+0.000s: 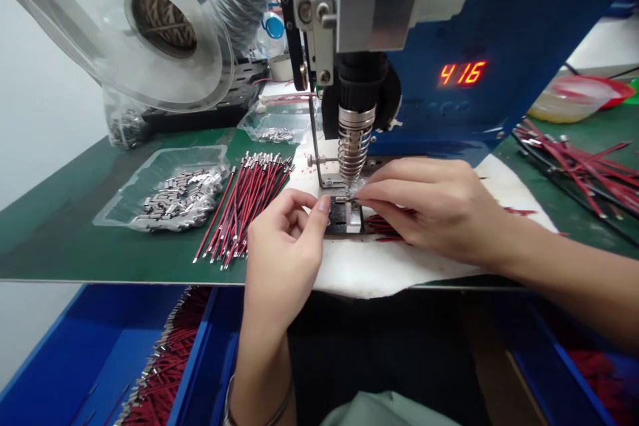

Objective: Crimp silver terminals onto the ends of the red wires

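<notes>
My left hand (287, 246) is closed in a pinch, thumb against index finger, at the left end of a small silvery metal part (342, 199). That part lies over a black fixture with a metal block (353, 218), right under the spring-wrapped tip (353, 146) of a blue machine. From the right, my right hand (434, 206) pinches at the other side of the same spot; its fingertips hide what they hold. Red and black wires (382, 227) lie beneath my right hand, beside the fixture.
Left of the fixture lies a bundle of red-black wires with metal ends (249, 206). A clear tray (117, 203) holds loose metal parts. Blue bins (100, 326) with more wires stand below the table edge. A large clear reel (100, 20) hangs upper left; further wires (579, 166) lie right.
</notes>
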